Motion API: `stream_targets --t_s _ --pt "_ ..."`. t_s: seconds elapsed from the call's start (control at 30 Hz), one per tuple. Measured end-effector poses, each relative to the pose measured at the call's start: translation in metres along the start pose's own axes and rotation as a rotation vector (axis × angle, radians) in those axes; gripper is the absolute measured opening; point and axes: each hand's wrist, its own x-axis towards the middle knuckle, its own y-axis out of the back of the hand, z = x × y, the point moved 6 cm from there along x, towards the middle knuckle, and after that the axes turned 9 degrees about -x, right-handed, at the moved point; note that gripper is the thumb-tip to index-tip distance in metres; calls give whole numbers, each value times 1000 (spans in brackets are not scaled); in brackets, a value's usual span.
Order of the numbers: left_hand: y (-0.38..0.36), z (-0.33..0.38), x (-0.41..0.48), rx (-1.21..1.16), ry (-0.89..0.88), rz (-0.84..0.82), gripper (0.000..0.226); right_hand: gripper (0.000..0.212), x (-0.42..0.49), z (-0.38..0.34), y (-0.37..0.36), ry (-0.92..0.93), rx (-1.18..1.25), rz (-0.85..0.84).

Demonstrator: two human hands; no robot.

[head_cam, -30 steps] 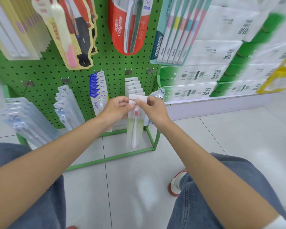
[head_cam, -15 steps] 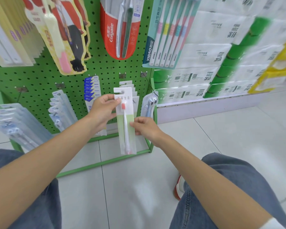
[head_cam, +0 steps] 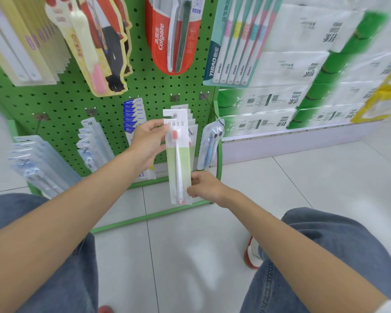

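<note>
Nearest, above the tiled floor point(head_cam: 190, 256), the lower right edge of the toothbrush pack point(head_cam: 183, 163) is pinched by the fingers of the right hand point(head_cam: 204, 188). Higher up, its left edge is grasped by the left hand point(head_cam: 148, 143). The pack is held upright, just in front of the matching hanging packs point(head_cam: 192, 125) on the green pegboard point(head_cam: 66, 102). Taking it down seems done; hanging it back or carrying it off is left. A second ago the top was pinched by both hands; now the right hand is placed lower.
</note>
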Motion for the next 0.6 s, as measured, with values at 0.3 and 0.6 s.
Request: stream_targets --t_s 0.3,0.6 --pt "-7 4 -5 224 -63 -100 34 31 1 -2 -6 74 -159 70" --pt "-14 9 -15 437 -89 -171 43 77 2 -6 -13 169 -130 60"
